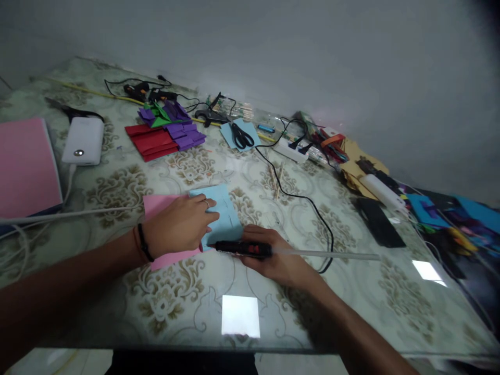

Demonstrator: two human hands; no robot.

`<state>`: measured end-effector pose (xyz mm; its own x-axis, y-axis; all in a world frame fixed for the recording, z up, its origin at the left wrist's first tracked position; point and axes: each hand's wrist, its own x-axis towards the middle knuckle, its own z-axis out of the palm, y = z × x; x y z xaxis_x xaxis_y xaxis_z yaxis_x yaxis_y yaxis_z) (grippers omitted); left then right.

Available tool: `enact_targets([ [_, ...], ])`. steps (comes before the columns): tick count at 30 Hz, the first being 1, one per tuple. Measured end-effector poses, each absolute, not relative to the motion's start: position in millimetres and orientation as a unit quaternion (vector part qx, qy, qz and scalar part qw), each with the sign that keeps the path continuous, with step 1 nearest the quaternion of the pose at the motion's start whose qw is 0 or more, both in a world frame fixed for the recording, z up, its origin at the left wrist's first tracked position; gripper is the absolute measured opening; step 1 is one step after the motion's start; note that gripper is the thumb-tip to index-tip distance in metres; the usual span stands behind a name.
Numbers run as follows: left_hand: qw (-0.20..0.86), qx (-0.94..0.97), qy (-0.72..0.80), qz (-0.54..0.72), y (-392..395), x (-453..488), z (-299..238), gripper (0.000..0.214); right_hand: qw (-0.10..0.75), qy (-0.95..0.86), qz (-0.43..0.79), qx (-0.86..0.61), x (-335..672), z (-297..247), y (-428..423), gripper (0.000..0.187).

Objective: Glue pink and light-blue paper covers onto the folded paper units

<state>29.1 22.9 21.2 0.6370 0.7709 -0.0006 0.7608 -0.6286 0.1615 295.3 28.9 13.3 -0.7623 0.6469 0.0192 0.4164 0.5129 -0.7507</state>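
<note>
My left hand [180,225] lies on a light blue paper [223,208] and a pink paper [156,204], fingers curled and pressing them against the glass-topped table [187,302]. My right hand [273,255] grips a black glue gun [244,248] with a clear glue stick [328,254] sticking out to the right. The gun's nozzle touches the near edge of the blue paper. Its black cord [308,200] runs back to a white power strip [291,151].
At the back lie folded red papers [152,141], purple papers [187,135], black scissors [242,136] on blue paper, and a second glue gun [136,88]. A white power bank [83,140] and pink pad [25,166] sit left. Paper scraps and tools crowd the right.
</note>
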Motion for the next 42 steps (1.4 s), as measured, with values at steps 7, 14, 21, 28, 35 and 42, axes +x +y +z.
enact_targets([
  [7, 0.073, 0.901, 0.427, 0.029, 24, 29, 21, 0.026, 0.142, -0.853, 0.373, -0.336, 308, 18, 31, 0.016],
  [14, 0.075, 0.902, 0.423, 0.042, 24, 28, 19, 0.026, 0.126, -0.851, 0.364, -0.358, 324, 20, 37, 0.022],
  [21, 0.070, 0.900, 0.428, 0.037, 24, 28, 18, 0.026, 0.110, -0.843, 0.345, -0.398, 340, 31, 41, 0.028],
  [28, 0.069, 0.901, 0.427, 0.037, 24, 28, 19, 0.026, 0.116, -0.832, 0.346, -0.418, 339, 34, 40, 0.039],
  [35, 0.070, 0.900, 0.427, 0.047, 24, 28, 17, 0.026, 0.104, -0.832, 0.342, -0.424, 339, 33, 42, 0.035],
  [42, 0.068, 0.902, 0.425, 0.033, 24, 28, 18, 0.026, 0.096, -0.811, 0.366, -0.446, 341, 39, 46, 0.038],
])
